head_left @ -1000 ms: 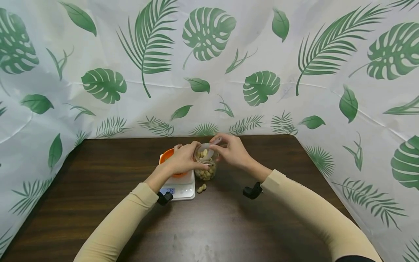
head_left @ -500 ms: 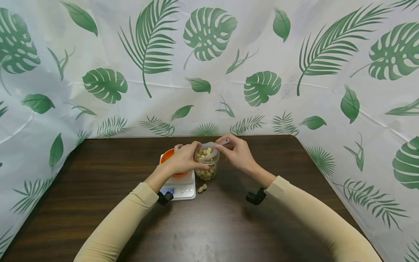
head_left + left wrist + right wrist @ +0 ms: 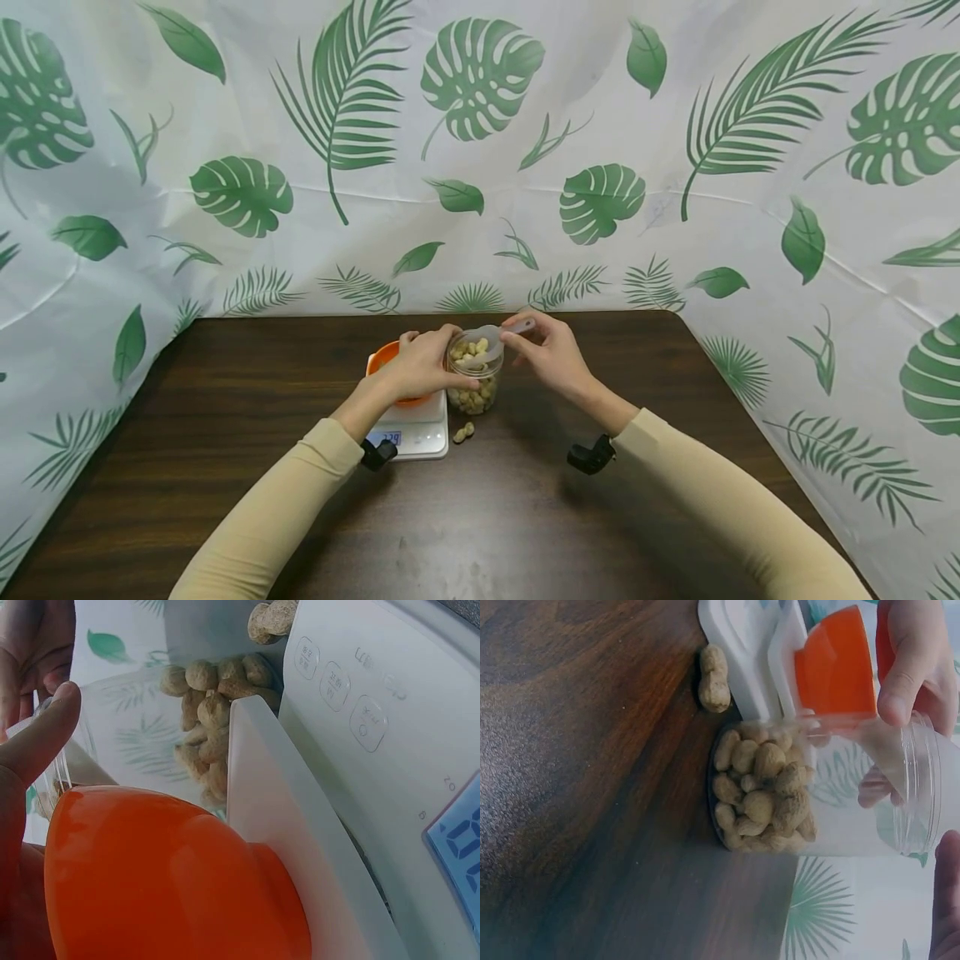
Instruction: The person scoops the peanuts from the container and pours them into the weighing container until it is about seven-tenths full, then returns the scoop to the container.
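A clear jar (image 3: 847, 772), partly filled with peanuts in their shells (image 3: 769, 787), stands upright on the table. My left hand (image 3: 420, 364) grips it near the rim, thumb on the near side. My right hand (image 3: 553, 357) pinches the handle of a translucent white spoon (image 3: 492, 337), whose head lies at the jar's mouth. I cannot tell whether the spoon carries anything. Left of the jar, an orange bowl (image 3: 172, 877) sits on a white kitchen scale (image 3: 423, 440); my left wrist and hand partly cover both.
One loose peanut (image 3: 463, 432) lies on the dark wooden table (image 3: 495, 517), in front of the jar and beside the scale. A white curtain with green leaves (image 3: 480, 242) hangs behind the table's back edge.
My right hand has shifted right and slightly toward me, and the spoon has gone from steep in the jar to flatter over its mouth. My left hand and the jar stay put.
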{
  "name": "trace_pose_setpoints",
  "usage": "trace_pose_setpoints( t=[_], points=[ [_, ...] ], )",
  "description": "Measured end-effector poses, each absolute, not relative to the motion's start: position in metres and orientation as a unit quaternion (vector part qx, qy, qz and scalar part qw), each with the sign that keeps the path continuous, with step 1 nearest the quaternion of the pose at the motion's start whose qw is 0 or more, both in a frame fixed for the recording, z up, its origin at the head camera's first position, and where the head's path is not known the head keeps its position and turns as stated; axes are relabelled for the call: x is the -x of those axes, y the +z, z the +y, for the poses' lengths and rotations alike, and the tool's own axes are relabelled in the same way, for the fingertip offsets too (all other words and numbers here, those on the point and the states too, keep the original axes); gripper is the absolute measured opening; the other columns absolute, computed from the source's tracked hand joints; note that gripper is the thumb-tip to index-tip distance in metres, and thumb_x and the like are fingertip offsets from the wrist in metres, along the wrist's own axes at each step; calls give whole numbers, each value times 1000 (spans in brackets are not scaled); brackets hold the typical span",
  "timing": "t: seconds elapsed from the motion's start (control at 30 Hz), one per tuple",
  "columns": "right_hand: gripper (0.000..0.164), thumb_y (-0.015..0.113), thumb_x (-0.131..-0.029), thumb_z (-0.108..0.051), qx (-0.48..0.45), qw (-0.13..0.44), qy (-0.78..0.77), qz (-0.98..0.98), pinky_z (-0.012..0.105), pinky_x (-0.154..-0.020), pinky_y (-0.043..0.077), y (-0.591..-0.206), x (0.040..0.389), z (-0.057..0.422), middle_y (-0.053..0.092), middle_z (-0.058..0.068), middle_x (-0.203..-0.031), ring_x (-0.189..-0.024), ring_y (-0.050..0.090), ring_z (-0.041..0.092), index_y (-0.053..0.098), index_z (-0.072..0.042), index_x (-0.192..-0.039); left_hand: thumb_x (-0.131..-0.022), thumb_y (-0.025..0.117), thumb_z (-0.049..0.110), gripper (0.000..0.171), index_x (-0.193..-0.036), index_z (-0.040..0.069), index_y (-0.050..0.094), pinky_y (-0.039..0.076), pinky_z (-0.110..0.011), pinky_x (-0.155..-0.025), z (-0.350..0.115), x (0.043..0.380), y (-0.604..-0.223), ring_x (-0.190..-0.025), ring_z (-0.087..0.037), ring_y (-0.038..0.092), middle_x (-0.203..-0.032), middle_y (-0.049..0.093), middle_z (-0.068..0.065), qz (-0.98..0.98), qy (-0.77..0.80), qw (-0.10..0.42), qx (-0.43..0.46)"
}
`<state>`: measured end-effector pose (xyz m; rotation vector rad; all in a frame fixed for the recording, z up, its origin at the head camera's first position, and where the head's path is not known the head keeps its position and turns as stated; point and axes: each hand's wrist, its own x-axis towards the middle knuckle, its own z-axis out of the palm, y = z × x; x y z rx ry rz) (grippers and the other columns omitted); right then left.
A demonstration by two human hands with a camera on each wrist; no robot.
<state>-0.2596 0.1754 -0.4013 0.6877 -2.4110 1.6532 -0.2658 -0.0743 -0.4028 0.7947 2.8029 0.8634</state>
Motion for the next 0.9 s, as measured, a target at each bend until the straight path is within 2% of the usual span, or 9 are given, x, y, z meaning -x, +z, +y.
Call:
trace_pose_setpoints(
  t=[0.23, 0.5, 0.7, 0.9],
  points=[
    [19, 67, -101, -10, -215, 57, 581, -783, 37, -65, 58, -406, 263, 179, 70, 18, -101, -73, 64, 48, 69, 1, -117, -83, 84, 51, 85, -147, 7, 47, 20, -62, -110, -74, 266, -402, -123, -27, 58, -135, 62, -8, 920, 285, 47, -264],
    [20, 67, -101, -10, -198, 51, 605, -770, 52, -68, 58, -410, 262, 183, 69, 16, -103, -66, 67, 31, 68, 2, -118, -83, 84, 52, 86, -146, 6, 48, 21, -60, -109, -74, 265, -401, -121, -26, 58, -133, 64, -7, 921, 280, 48, -265],
    [21, 66, -102, -9, -199, 48, 622, -755, 52, -68, 58, -411, 262, 183, 69, 14, -104, -68, 66, 32, 67, 5, -119, -83, 84, 50, 84, -145, 6, 48, 20, -60, -109, -75, 265, -401, -120, -26, 59, -131, 64, -7, 920, 284, 46, -267],
    [23, 65, -102, -7, -192, 45, 643, -740, 41, -66, 59, -412, 261, 184, 69, 13, -105, -73, 68, 26, 65, 8, -120, -82, 85, 50, 83, -144, 7, 49, 19, -61, -109, -75, 265, -401, -120, -26, 59, -130, 65, -6, 919, 285, 46, -269]
  ],
)
